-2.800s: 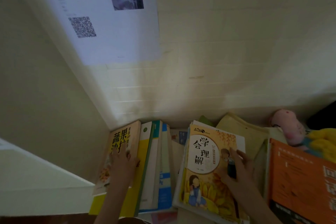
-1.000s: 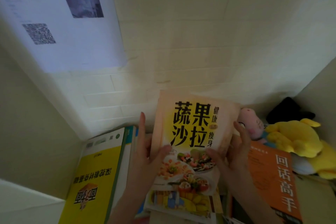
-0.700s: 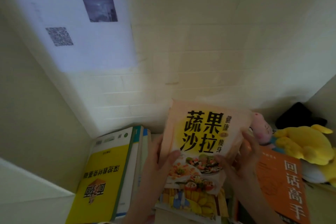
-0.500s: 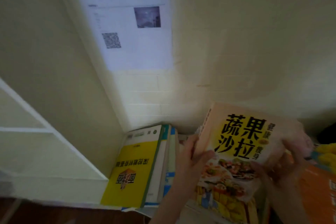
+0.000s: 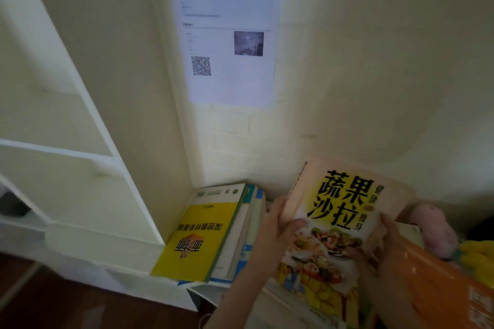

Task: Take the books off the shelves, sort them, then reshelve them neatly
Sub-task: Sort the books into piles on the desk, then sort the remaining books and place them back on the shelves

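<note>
While both hands clasp it, the peach-and-yellow paperback cookbook with salad photos (image 5: 339,211) stands tilted at the lower right of the frame. The left hand (image 5: 278,232) curls round its spine edge and the right hand (image 5: 379,246) pinches the opposite edge. Just left, a yellow-covered paperback (image 5: 195,238) tops a flat stack. An orange-covered book (image 5: 441,283) lies at the lower right corner.

We see through one head-worn camera, facing forward and down, close above the left hand (image 5: 278,230) and right hand (image 5: 382,246), wall (image 5: 374,61) beyond them

wall notice (image 5: 230,35), pink plush (image 5: 433,230), yellow plush (image 5: 478,259)
</note>
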`<action>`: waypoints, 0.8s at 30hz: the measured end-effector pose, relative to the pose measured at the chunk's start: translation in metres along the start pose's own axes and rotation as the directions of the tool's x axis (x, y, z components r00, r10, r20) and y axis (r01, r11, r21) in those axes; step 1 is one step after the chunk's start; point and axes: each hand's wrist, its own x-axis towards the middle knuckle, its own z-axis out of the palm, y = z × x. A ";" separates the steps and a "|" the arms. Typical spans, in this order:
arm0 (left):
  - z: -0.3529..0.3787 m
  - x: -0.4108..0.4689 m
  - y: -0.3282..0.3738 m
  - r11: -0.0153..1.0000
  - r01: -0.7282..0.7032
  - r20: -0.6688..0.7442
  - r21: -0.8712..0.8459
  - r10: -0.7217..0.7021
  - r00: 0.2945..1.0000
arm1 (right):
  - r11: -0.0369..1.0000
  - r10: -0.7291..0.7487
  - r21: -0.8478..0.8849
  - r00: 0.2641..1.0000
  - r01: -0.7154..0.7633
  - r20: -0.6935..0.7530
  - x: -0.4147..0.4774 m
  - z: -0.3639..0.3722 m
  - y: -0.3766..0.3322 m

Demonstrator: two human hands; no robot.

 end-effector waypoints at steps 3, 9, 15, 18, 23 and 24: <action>-0.002 -0.003 0.002 1.000 0.002 -0.020 0.010 -0.002 1.000 | 0.992 -0.021 -0.118 0.988 0.039 0.150 -0.003 0.013 -0.030; -0.033 -0.015 0.015 0.999 -0.020 -0.163 -0.041 0.013 0.986 | 0.992 -0.058 -0.092 0.970 0.082 0.237 0.002 0.031 -0.060; -0.104 -0.043 0.041 0.993 -0.091 -0.271 -0.074 0.068 0.960 | 0.976 -0.208 0.006 0.913 0.220 0.352 -0.007 0.085 -0.111; -0.154 -0.062 0.048 0.989 -0.140 -0.377 -0.046 0.113 0.919 | 0.963 -0.268 0.078 0.869 0.259 0.417 -0.018 0.130 -0.140; -0.255 -0.098 0.054 0.980 -0.195 -0.569 0.041 0.183 0.801 | 0.941 -0.334 0.248 0.763 0.232 0.554 -0.044 0.228 -0.182; -0.274 -0.104 0.056 0.978 -0.201 -0.602 0.062 0.198 0.774 | 0.936 -0.345 0.269 0.741 0.227 0.575 -0.050 0.248 -0.189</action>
